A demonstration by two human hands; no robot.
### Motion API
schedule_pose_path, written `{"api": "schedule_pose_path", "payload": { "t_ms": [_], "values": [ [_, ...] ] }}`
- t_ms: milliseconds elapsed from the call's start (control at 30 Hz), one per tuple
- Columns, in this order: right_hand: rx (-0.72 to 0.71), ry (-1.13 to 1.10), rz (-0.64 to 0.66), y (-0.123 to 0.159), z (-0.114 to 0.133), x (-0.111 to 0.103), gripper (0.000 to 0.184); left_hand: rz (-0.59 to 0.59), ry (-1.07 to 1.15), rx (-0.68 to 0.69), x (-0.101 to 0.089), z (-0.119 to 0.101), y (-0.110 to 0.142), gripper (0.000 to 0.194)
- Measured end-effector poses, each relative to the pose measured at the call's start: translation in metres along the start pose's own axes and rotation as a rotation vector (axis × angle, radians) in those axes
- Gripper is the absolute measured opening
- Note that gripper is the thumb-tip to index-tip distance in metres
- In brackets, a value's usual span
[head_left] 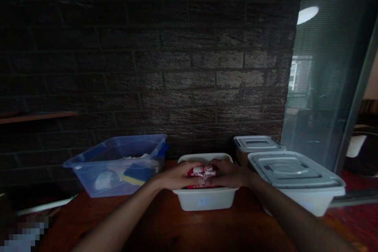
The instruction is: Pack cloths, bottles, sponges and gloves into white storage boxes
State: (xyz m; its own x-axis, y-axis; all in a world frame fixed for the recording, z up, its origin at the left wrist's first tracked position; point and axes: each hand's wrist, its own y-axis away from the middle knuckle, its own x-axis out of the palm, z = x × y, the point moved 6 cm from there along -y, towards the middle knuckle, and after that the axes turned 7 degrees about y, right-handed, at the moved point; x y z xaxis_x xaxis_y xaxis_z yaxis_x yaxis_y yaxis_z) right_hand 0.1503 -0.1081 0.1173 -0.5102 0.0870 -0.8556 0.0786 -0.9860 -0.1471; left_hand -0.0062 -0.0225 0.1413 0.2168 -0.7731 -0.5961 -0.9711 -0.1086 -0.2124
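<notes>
A red packet with white print (203,171) is held between both hands at the mouth of a small white plastic bin (203,201). My left hand (175,175) wraps its left side, fingers curled over the top. From the right, my right hand (228,173) grips the same packet, thumb toward the front. The packet's underside and what lies deeper in the bin are hidden by the hands and the bin's front wall. A pale label, too blurred to read, is on that wall.
Left of the bin stands an open clear blue tub (115,189) holding a blue and yellow sponge (137,175) and other items. Two lidded boxes, a larger one (295,169) and a smaller one (260,141), stand right on the wooden table (206,232). Behind rises a dark brick wall (189,67).
</notes>
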Motion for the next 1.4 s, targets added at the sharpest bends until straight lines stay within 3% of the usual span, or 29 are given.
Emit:
{"api": "schedule_pose_path", "payload": {
  "t_ms": [167, 267, 533, 667, 800, 1067, 1133, 1267, 1400],
  "values": [
    [0.009, -0.051, 0.061, 0.017, 0.009, 0.004, 0.064, 0.028, -0.135, -0.056, 0.014, -0.005, 0.010, 0.044],
    [0.018, -0.048, 0.096, 0.018, 0.011, 0.004, 0.071, 0.042, -0.167, -0.076, 0.017, -0.007, 0.010, 0.044],
    [0.102, 0.108, 0.100, -0.015, 0.001, -0.018, 0.067, 0.021, -0.321, -0.151, -0.005, -0.007, -0.013, 0.036],
    [0.057, 0.200, 0.164, -0.030, -0.002, -0.009, 0.055, 0.054, -0.370, -0.140, -0.001, 0.007, -0.024, 0.044],
    [0.046, 0.410, 0.120, -0.039, -0.004, 0.007, 0.047, 0.037, -0.518, -0.121, 0.009, 0.020, -0.029, 0.037],
    [0.041, 0.643, 0.232, -0.036, -0.001, 0.023, 0.034, 0.026, -0.726, -0.166, 0.022, 0.032, -0.030, 0.039],
    [0.060, 0.652, 0.264, -0.034, -0.004, 0.023, 0.033, 0.019, -0.758, -0.190, 0.022, 0.033, -0.030, 0.039],
    [0.041, 0.541, 0.196, -0.033, -0.013, 0.016, 0.041, 0.035, -0.748, -0.232, 0.023, 0.034, -0.028, 0.035],
    [0.112, 0.530, 0.277, -0.031, -0.026, 0.014, 0.042, 0.021, -0.691, -0.247, 0.023, 0.035, -0.028, 0.037]
  ]
}}
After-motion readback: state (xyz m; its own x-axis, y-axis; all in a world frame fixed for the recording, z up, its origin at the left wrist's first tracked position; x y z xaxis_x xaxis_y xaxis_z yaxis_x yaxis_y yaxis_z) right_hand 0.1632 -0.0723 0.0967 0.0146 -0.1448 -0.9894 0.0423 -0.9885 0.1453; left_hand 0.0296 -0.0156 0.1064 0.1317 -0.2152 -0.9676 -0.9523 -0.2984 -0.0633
